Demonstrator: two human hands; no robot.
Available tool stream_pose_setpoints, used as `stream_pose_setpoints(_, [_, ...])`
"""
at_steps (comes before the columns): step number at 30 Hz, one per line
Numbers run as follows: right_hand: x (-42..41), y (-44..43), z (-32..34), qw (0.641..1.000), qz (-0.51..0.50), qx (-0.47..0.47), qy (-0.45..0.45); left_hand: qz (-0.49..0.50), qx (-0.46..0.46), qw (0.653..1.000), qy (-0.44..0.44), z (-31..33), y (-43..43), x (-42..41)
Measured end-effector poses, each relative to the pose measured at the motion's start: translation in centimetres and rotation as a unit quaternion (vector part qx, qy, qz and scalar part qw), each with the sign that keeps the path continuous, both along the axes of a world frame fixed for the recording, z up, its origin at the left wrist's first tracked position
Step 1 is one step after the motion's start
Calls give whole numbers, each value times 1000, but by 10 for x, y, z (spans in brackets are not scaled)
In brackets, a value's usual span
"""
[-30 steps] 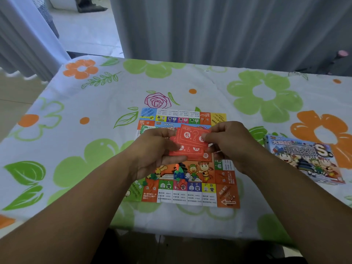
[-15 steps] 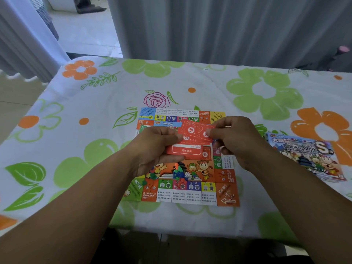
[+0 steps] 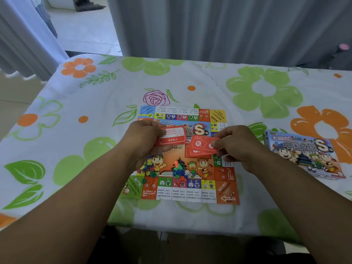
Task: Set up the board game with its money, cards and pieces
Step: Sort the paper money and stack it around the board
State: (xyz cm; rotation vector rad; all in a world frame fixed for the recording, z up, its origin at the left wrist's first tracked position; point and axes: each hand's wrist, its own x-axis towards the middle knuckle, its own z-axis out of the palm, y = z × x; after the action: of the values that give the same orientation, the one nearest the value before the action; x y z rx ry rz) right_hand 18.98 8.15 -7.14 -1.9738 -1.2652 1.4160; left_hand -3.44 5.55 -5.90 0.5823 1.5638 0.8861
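Head view: box (image 3: 304,155) beside board (image 3: 226,195); held red cards (image 3: 202,147) hide its middle.

The white cloth tablecloth (image 3: 95,130) bears green and orange flowers and a purple outlined rose. The paper game board (image 3: 194,191) has many-coloured border squares around an orange cartoon centre. The red paper cards (image 3: 202,149) carry white print; the cardboard game box (image 3: 304,149) at right is blue.

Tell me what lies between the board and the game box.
Head view: only flowered tablecloth, with the right hand holding red cards above part of it.
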Motion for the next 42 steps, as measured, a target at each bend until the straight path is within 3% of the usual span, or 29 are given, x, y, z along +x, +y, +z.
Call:
stream_pose_setpoints(2, [-1,1,-2,1000,9,-2,-4,-5,-2,1000,-1,-1,-1,0])
stream_pose_setpoints(7, [2,1,-8,990,61,42,-122,-27,-1,1000,-10,0,-2,1])
stream_pose_setpoints(13, [-22,-5,11,992,76,45,95,-70,-7,997,-25,3,-4,7])
stream_pose_setpoints(24, [-16,-1,18,993,45,74,77,-69,-23,992,-104,8,-3,10])
stream_pose_setpoints(36, [-11,3,16,993,30,74,83,-76,-7,993,-89,3,-1,13])
stream_pose_setpoints(42, [-11,4,19,985,6,127,120,-52,-14,994,-92,4,-1,12])
